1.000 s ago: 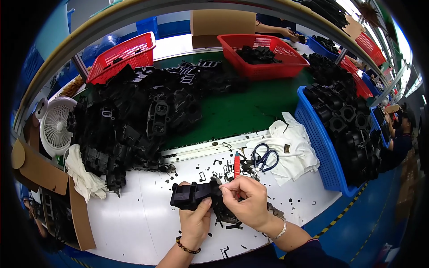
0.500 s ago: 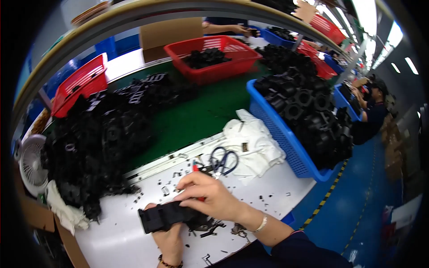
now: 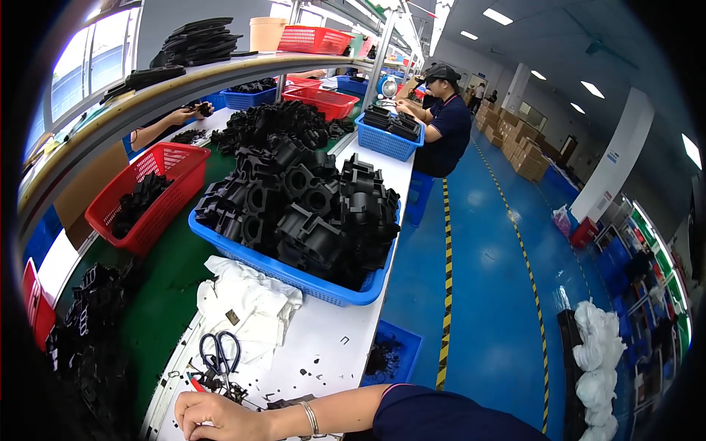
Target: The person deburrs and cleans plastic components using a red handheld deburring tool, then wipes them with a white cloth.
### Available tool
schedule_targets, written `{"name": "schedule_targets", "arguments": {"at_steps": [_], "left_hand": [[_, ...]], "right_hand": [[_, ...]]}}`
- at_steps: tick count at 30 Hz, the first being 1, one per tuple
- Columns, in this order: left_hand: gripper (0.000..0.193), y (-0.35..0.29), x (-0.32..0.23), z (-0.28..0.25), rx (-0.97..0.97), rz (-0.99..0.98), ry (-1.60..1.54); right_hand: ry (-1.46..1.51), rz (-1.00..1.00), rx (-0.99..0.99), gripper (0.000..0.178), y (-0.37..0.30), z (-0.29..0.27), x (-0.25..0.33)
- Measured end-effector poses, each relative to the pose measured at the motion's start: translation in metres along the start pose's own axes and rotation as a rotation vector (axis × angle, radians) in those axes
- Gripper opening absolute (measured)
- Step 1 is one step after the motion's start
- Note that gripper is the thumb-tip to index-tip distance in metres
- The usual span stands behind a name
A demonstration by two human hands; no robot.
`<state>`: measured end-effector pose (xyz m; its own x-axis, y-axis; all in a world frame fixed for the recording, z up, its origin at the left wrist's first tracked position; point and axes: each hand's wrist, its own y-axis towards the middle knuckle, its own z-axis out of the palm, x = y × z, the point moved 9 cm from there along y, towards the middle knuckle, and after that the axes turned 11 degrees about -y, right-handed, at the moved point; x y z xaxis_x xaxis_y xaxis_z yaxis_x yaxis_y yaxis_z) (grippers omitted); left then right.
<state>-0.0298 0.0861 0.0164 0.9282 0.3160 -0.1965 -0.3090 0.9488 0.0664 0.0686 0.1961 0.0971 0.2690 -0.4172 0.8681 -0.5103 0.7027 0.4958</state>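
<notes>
One hand shows at the bottom edge, the right hand (image 3: 213, 417), w/ a thin metal bracelet (image 3: 312, 419) on the wrist and a dark blue sleeve. It lies knuckles-up on the white table top (image 3: 331, 353), fingers curled down. A small red-tipped tool (image 3: 195, 382) pokes out right beside the fingers; can't tell if the hand grips it. The left hand is out of the picture.

Just above the hand: 1 pair of scissors w/ black loop handles (image 3: 220, 351), lying flat, near lots of tiny black plastic bits. Next to that, 1 crumpled white cloth (image 3: 250, 305), soft and wrinkly.

Behind the cloth sits 1 big blue plastic basket (image 3: 294, 275) w/ holes in its wall, piled high w/ chunky black plastic parts (image 3: 309, 206), many w/ round holes. To its left, 1 red plastic basket (image 3: 165, 187), about half full of the same black parts. Farther back: 2 more red baskets and 1 more blue one.

Another person in a dark cap and dark shirt (image 3: 445, 121) sits far down the table.
</notes>
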Motion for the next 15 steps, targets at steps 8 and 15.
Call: {"name": "schedule_targets", "arguments": {"at_steps": [8,15], "left_hand": [[0.063,0.006,0.018,0.011,-0.048,-0.244,-0.600],[0.058,0.005,0.008,0.010,0.035,-0.091,-0.191]], "right_hand": [[0.043,0.036,-0.047,0.012,0.004,-0.003,-0.005],[-0.033,0.258,0.138,0.026,0.001,0.014,-0.064]]}}
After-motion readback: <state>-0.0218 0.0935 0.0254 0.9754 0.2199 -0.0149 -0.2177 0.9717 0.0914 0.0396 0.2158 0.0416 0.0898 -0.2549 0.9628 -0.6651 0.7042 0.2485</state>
